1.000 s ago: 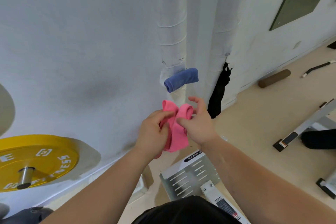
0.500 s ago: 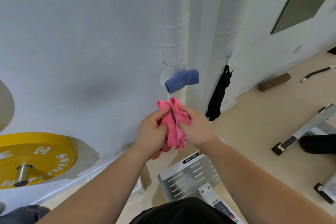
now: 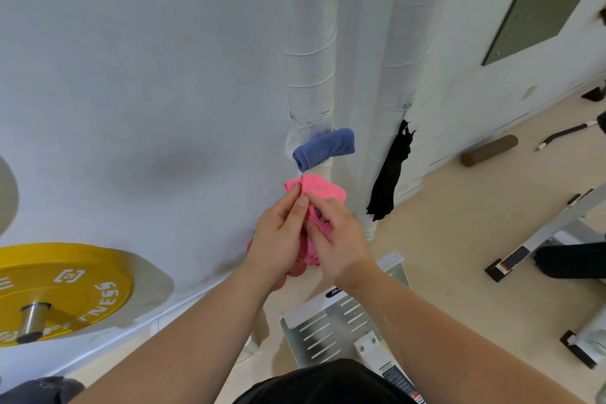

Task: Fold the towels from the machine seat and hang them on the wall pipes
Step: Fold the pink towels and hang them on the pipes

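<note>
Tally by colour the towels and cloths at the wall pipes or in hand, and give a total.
Blue: 1, the blue towel
Pink: 1, the pink towel, gripped by the left hand and right hand
Black: 1, the black cloth
Total: 3

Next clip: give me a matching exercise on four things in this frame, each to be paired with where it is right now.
Things:
1. pink towel
2. blue towel
3. black cloth
4. yellow weight plate

Places:
A. on a metal bar, lower left
B. hanging beside the right pipe
C. held between the left hand and the right hand
D. at the left pipe, above the hands

Pairs: 1-C, 2-D, 3-B, 4-A
</note>
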Available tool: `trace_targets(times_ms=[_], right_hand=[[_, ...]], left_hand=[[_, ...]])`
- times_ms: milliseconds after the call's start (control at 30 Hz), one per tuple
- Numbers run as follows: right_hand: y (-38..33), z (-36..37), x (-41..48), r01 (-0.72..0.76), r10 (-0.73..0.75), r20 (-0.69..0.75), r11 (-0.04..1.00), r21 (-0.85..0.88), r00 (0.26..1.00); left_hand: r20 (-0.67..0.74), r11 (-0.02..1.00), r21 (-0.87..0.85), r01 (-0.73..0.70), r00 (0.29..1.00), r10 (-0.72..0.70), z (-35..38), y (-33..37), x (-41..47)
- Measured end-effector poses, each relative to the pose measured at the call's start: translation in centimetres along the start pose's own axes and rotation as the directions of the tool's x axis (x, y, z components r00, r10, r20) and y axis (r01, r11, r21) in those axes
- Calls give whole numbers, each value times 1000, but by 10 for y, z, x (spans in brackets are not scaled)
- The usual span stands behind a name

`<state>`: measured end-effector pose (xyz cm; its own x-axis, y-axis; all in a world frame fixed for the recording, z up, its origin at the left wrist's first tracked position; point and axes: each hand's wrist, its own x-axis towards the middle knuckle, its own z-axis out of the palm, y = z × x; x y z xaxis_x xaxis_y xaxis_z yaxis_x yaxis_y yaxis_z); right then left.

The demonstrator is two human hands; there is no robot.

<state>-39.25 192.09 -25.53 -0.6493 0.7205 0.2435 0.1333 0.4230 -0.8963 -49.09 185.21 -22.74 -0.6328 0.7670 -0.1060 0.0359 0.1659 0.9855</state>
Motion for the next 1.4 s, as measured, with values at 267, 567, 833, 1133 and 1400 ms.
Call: trace_targets(times_ms=[267,567,833,1133,1400], right_hand=[[-4,-3,-1,44,-45,10,998,46,999],[6,-30,14,16,-31,-56,971,-238,998],[-4,-63,41,-269,218,373,959,88,902],[4,-57,41,-451,441,107,841,299,891],[8,-60,31,-406,358,194,840,361,913]], left_hand=[[53,1000,-18,-17,998,18,2,6,-5],[128,997,68,-30,992,21,-21,2,10],[372,994,97,49,925,-82,-48,25,21],[33,930,-260,261,965,-261,-39,-17,19],[-164,979,-157,133,974,-158,-33,-9,25]])
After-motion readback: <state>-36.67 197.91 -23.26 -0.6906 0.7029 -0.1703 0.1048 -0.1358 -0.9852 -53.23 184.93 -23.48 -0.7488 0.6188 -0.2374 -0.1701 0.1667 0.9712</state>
